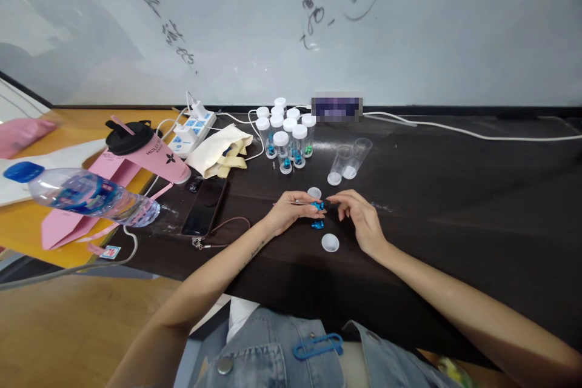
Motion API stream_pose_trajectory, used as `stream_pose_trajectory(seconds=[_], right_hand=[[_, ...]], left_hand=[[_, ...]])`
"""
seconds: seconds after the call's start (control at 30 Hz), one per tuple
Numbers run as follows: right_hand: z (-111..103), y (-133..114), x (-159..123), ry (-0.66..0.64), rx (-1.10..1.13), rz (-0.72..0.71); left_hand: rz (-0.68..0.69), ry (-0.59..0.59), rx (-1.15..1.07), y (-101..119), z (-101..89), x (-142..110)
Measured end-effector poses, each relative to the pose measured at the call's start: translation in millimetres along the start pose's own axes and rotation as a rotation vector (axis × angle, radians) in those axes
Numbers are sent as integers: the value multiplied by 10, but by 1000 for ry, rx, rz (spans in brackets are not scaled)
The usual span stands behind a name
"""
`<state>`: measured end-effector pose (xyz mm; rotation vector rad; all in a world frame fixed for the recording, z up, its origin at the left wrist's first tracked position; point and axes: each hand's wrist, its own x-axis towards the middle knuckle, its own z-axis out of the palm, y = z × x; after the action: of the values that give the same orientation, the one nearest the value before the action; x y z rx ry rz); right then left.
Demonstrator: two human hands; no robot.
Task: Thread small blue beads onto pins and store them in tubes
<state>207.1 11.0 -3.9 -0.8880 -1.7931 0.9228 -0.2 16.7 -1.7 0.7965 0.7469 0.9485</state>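
The held blue piece [317, 205] is between the two hands, over the middle of the dark surface [454, 194]; the left hand [291, 213] pinches it between thumb and fingers, while the right hand [360, 217] is just to its right, fingers bent and thumb drawn in, though I cannot tell whether those fingertips grip anything; the step in hand looks like close fingertip handling of this piece, and a next move there would seem to call for a steady left pinch and a light, exact touch from the right; a second blue piece [317, 225] lies just nearer, making two outside the tubes; there are two loose white caps, the far cap [314, 193] just beyond the held piece and the near cap [330, 242] on the near side; farther off and a little right are two uncapped clear tubes [340, 163], close together; to the far left of these is a group of ten tubes with white lids [299, 131], several with blue bits inside and one with green; farther left are one cloth pouch [218, 150], one phone [204, 206], one power strip [193, 133], one pink cup [159, 154] and one water bottle [91, 194], which lies tilted at the left.
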Motion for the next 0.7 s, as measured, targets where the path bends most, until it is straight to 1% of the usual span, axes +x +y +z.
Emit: stream_pose_trajectory(seconds=[0.13,0.7], right_hand=[[-2,-4,3,-14,3,-2],[-6,-8,2,0,1,-8]], left_hand=[[0,-7,-7,2,2,3],[7,4,-6,-1,0,1]])
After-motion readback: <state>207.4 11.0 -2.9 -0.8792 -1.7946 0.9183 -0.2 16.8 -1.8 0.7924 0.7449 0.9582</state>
